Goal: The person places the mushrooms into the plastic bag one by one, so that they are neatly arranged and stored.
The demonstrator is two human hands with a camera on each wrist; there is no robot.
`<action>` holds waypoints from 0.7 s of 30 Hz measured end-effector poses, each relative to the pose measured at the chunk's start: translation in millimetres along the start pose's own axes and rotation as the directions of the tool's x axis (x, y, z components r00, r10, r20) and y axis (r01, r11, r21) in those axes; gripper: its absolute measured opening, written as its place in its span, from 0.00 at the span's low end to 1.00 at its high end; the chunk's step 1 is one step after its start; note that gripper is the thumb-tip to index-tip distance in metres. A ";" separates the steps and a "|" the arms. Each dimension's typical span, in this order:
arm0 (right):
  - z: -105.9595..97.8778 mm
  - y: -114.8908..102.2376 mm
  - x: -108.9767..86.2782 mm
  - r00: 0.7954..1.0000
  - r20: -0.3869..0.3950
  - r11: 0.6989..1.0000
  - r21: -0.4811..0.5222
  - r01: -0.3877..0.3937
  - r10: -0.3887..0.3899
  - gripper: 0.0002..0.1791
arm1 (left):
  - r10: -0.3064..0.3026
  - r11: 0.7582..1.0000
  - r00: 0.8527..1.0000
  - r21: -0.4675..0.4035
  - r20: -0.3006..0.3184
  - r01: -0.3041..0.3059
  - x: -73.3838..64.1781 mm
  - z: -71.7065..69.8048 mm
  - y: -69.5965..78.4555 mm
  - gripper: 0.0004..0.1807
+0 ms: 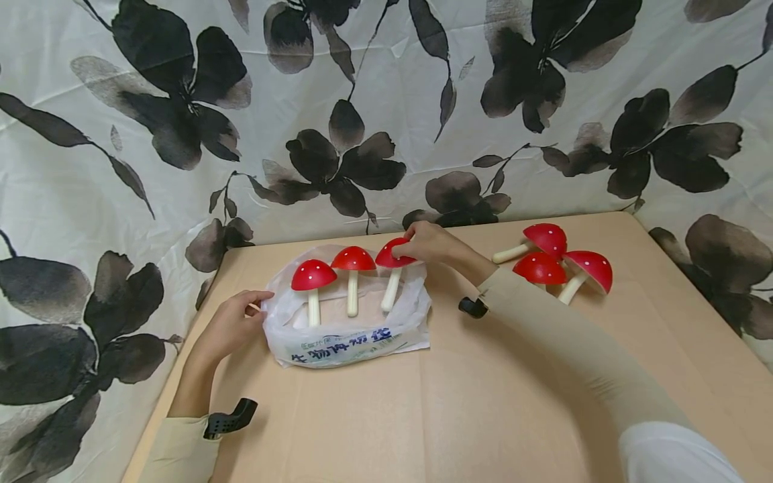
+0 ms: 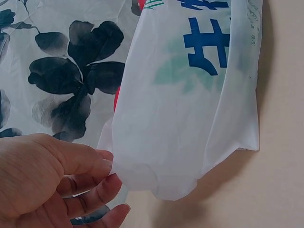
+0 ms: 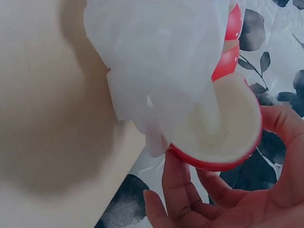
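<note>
A white plastic bag [image 1: 344,352] with blue print lies opened on the table, and three toy mushrooms with red, white-dotted caps and cream stems stand in it. My left hand [image 1: 234,325] pinches the bag's left edge between thumb and forefinger, as the left wrist view shows close up on the bag wall [image 2: 161,118]. At the bag's right side, my right hand [image 1: 431,243] grips the cap of the rightmost mushroom [image 1: 391,287]. The right wrist view shows fingers and thumb round the rim of that cap [image 3: 240,118]; its stem is partly hidden behind the bag.
Three more red-capped mushrooms [image 1: 540,270] lie in a cluster on the right of the wooden table [image 1: 471,402]. A floral cloth [image 1: 386,80] hangs along the table's back edge. Each wrist carries a black camera mount [image 1: 231,419].
</note>
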State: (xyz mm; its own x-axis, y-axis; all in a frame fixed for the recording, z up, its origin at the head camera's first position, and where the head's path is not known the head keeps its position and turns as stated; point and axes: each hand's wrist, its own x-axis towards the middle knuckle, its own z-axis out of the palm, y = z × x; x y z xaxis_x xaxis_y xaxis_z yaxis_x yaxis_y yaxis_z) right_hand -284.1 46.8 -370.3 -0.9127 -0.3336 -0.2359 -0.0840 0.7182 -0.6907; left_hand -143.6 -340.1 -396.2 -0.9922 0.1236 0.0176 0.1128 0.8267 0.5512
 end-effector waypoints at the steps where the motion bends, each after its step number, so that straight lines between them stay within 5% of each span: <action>1: 0.2 -0.4 -0.8 1.000 -0.003 1.000 -0.002 -0.001 0.001 0.31 | 0.001 1.000 1.000 -0.001 -0.001 -0.001 0.0 0.0 0.3 0.21; 21: -1.9 11.5 -0.1 0.981 0.165 0.990 -0.113 -0.081 0.100 0.29 | -0.004 1.000 1.000 0.019 -0.005 0.004 -0.9 0.3 0.2 0.21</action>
State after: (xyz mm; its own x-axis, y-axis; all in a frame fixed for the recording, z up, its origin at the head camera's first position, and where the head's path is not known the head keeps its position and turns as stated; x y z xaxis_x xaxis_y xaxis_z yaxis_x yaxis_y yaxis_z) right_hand -285.7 56.2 -376.8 -0.8379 -0.3567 -0.4131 -0.0542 0.8075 -0.5874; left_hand -142.6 -339.9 -396.4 -0.9929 0.1178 0.0194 0.1098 0.8376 0.5352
